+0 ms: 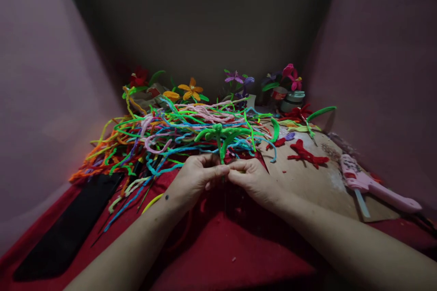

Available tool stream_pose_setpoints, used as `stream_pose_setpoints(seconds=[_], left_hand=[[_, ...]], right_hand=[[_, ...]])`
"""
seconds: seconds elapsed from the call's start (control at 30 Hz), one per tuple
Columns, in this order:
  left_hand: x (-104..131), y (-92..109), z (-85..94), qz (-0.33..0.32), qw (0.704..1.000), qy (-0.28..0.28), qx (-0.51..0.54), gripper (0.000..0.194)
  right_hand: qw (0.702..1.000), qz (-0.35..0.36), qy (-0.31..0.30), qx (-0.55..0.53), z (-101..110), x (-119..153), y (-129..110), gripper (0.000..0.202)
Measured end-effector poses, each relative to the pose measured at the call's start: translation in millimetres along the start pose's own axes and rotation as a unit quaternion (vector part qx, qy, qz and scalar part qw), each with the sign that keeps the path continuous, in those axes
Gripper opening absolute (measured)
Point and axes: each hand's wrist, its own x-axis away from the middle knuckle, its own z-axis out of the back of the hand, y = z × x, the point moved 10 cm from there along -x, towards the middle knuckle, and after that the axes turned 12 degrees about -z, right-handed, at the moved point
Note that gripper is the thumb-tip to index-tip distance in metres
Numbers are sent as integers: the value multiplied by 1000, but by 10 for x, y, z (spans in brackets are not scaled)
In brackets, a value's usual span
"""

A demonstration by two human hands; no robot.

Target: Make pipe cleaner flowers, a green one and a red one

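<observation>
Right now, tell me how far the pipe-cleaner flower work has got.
Done: finished flowers stand at the back, such as the orange flower. In hand: the left hand and right hand pinch a green stem with leaves, no bloom on it. Left: a big pile of loose pipe cleaners; the pink glue gun lies untouched.

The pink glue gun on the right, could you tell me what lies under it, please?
The pink glue gun rests on a brown cardboard sheet, which lies on the red cloth. Whatever is beneath the cardboard stays hidden.
</observation>
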Motion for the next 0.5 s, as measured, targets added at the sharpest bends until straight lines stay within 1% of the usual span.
stream_pose_setpoints(seconds=[0.1,0.2,0.27,0.33,0.43,0.5], left_hand=[[12,-14,29,19,1000,17,15,27],[24,-9,42,39,998,18,34,25],[33,1,23,50,998,6,48,27],[42,3,-9,56,997,-12,59,27],[56,-25,-66,64,994,-45,78,24],[64,-53,-98,71,990,-60,104,21]], right_hand=[[1000,-3,-14,-3,-25,-3,5,21],[997,-7,-55,-51,-91,-3,10,21],[992,-11,-91,-91,-150,-2,19,21],[986,-29,-114,-119,-189,-9,61,21],[979,-62,-135,-143,-226,-22,144,21],[975,-71,-143,-156,-242,-25,166,19]])
